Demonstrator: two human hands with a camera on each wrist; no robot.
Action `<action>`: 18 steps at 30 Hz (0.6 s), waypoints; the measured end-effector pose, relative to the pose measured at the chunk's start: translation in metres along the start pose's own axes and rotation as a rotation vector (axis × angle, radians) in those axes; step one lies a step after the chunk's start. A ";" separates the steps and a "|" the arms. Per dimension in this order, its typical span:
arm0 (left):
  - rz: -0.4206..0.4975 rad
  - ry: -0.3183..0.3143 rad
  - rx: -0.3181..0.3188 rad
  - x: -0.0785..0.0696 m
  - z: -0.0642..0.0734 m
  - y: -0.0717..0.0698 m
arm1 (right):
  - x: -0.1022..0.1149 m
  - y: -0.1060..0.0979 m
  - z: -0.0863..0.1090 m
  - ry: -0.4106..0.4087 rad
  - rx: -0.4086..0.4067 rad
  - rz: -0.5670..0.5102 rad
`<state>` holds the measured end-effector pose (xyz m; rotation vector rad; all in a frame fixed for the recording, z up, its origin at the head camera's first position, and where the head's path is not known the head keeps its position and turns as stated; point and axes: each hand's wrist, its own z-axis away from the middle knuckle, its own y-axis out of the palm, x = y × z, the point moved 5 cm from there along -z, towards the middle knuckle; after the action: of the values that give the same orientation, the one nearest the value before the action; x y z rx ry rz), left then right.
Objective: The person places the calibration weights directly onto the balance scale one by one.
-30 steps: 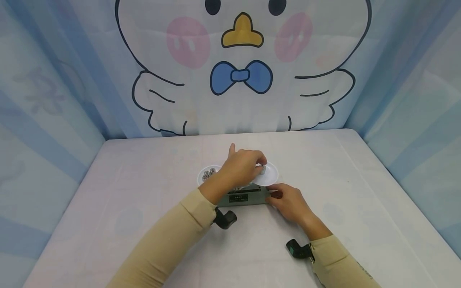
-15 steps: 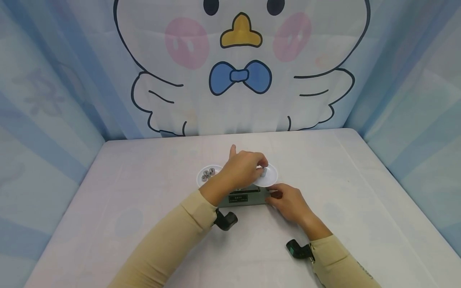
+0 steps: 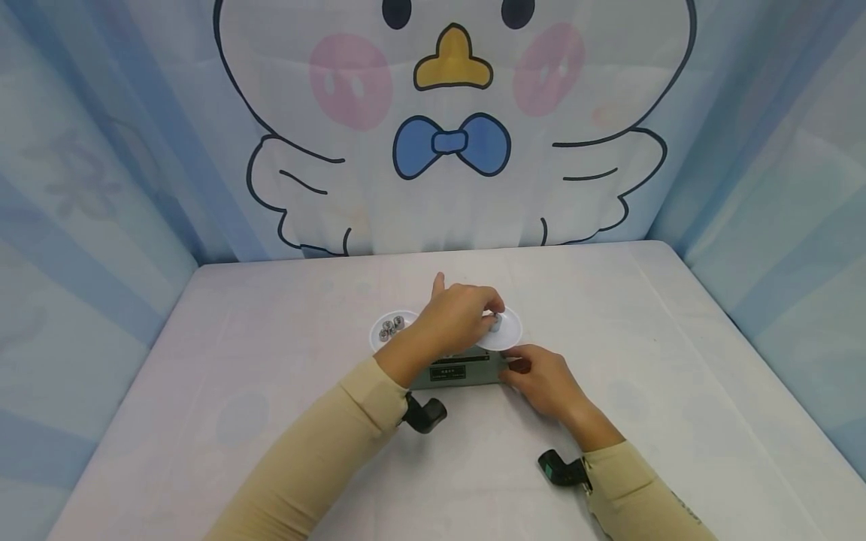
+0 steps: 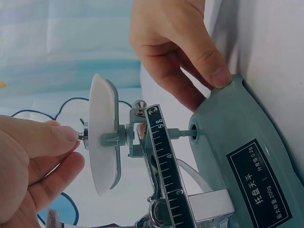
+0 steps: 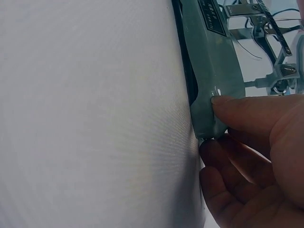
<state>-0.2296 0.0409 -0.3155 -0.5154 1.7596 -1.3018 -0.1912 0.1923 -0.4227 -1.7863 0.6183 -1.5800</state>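
A green balance scale [image 3: 467, 373] with two white pans stands on the table. My left hand [image 3: 453, 319] reaches across it to the right-hand pan [image 3: 509, 335]. In the left wrist view, its thumb and fingers pinch the knob of a small metal weight [image 4: 85, 136], whose base is right at the pan's face. My right hand [image 3: 541, 376] grips the right end of the scale's base, with the thumb [image 5: 228, 107] on top and the other fingers around the end.
Several metal weights [image 3: 391, 327] sit in the left-hand pan [image 3: 374, 338], partly hidden behind my left forearm. A graduated beam [image 4: 166, 166] runs along the scale's front. White cloth [image 3: 271, 436] covers the table, and printed curtains [image 3: 453, 210] enclose its back and sides.
The right-hand pan and the weight have sunk slightly, with my left hand keeping its pinch. My right hand has stayed on the base.
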 end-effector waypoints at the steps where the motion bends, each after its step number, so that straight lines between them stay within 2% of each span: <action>1: 0.000 0.002 -0.002 0.000 0.000 0.000 | 0.000 0.000 0.000 -0.001 0.000 0.000; 10: 0.031 0.005 -0.023 0.000 0.001 -0.002 | 0.001 0.000 0.001 -0.022 -0.005 -0.013; 18: 0.045 -0.027 -0.015 0.002 0.002 -0.005 | 0.002 0.001 0.000 -0.017 0.003 -0.005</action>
<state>-0.2294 0.0367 -0.3117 -0.4974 1.7499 -1.2458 -0.1906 0.1905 -0.4221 -1.7988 0.6040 -1.5664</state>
